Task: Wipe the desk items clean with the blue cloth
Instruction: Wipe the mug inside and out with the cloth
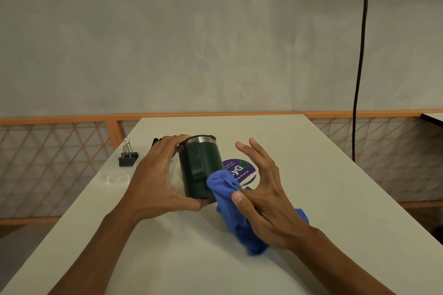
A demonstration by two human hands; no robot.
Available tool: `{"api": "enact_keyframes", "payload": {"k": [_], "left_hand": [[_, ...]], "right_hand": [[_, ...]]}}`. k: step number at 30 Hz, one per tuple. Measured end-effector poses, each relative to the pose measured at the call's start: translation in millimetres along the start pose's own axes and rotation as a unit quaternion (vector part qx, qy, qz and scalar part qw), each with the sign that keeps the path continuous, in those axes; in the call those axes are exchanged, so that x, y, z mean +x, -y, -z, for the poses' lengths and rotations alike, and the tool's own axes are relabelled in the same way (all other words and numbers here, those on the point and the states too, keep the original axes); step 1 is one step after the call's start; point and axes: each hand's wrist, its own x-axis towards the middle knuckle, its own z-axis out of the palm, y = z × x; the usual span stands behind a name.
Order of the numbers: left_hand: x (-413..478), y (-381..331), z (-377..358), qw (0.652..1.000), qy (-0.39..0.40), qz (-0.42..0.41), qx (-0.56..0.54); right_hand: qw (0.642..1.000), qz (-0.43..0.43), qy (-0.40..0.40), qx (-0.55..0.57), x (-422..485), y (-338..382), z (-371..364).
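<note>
The left hand tips the green mug in its grip so the right hand, pinching the blue cloth beside it, can rub.

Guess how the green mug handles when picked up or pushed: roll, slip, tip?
Probably stiff: the mug keeps its shape while gripped by the left hand. Its round body would likely roll if laid down, though the handle should stop it. The steel rim and green wall look smooth, so maybe slippery.
</note>
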Motion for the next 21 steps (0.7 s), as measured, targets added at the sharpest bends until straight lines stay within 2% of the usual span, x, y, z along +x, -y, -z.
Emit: {"api": "enact_keyframes", "payload": {"k": [10,17,21], "left_hand": [[-1.2,3.8,-4.4,0.999,0.027,0.017,0.038],[0.3,-2.7,-2.1,0.999,0.011,0.035,0.009],[-0.3,-10.9,-2.9,0.999,-0.008,0.039,0.029]], "right_hand": [[0.999,0.028,-0.003,-0.026,7.5,-1.2,-4.6],[0.998,-0.047,-0.044,0.016,-2.9,-2.6,2.9],[0.998,-0.027,-0.041,-0.044,-2.3,3.1,-5.2]]}}
